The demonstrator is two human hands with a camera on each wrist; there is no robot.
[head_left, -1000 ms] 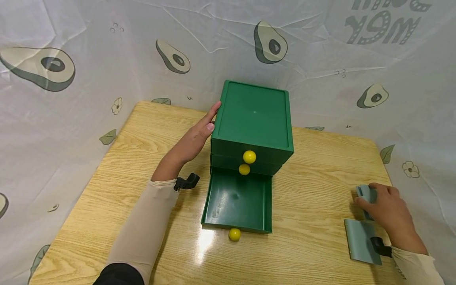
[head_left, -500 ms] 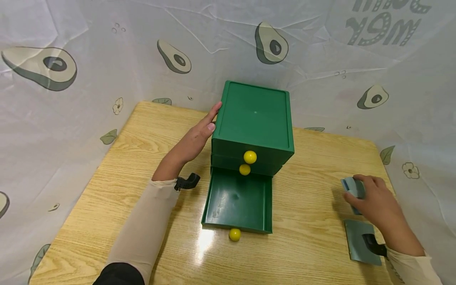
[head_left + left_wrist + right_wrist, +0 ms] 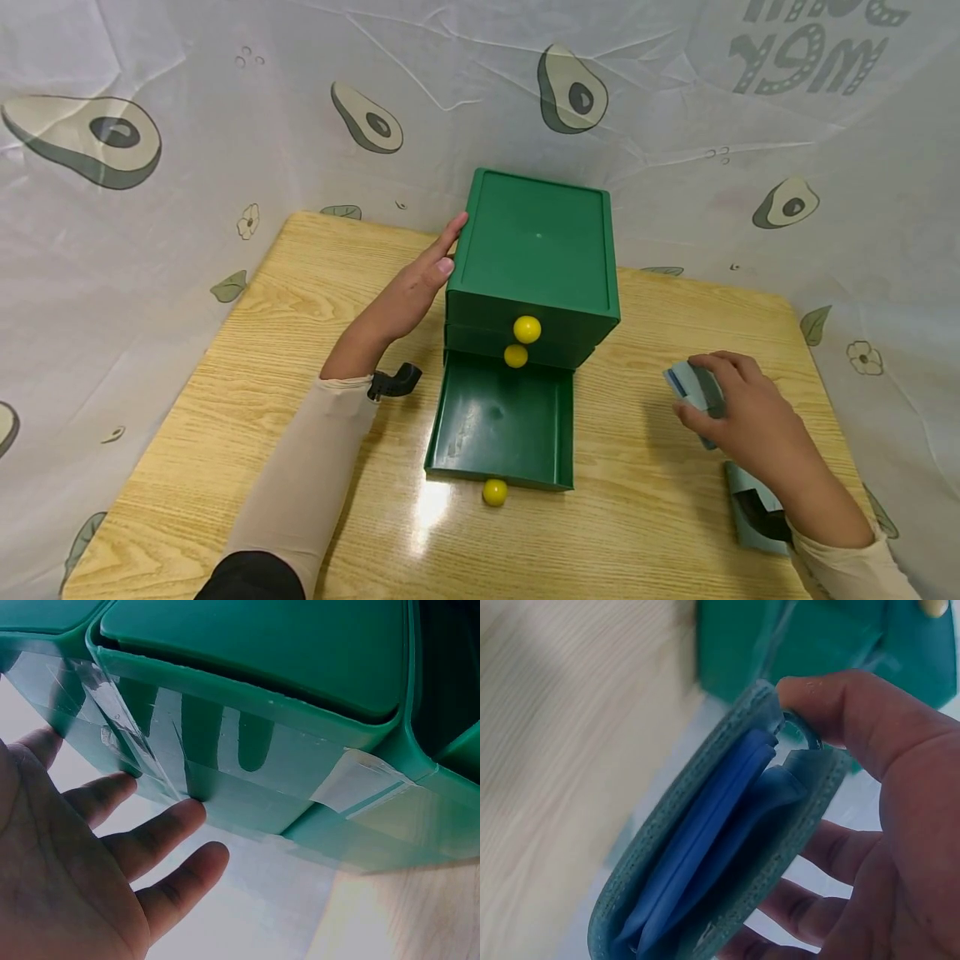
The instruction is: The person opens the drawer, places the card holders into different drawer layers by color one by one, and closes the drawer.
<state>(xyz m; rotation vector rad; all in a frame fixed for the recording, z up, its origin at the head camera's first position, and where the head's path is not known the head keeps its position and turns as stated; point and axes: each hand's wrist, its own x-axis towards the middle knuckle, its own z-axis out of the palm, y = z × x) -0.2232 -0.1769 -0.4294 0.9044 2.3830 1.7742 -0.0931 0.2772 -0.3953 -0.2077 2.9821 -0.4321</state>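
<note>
A green drawer unit (image 3: 536, 242) stands at the table's back, its lowest drawer (image 3: 495, 417) pulled out with nothing in it. Round yellow knobs (image 3: 527, 329) mark the drawer fronts. My left hand (image 3: 405, 304) rests against the unit's left side, fingers extended; in the left wrist view the fingertips (image 3: 191, 814) lie at its taped wall. My right hand (image 3: 757, 425) pinches a small blue-green wallet (image 3: 693, 387) between thumb and fingers, right of the open drawer and raised over the table. Seen from the right wrist, the wallet gapes at one edge, showing blue sleeves (image 3: 705, 825) inside.
A second flat grey-green piece (image 3: 757, 533) lies on the wooden table (image 3: 637, 525) at the right, partly hidden under my right wrist. A white cloth (image 3: 465, 67) printed with avocados hangs behind the table. Black camera mounts sit at both wrists.
My right hand has lifted the wallet from beside the flat grey-green piece and moved it left toward the drawer unit. The left hand and the drawers have stayed put.
</note>
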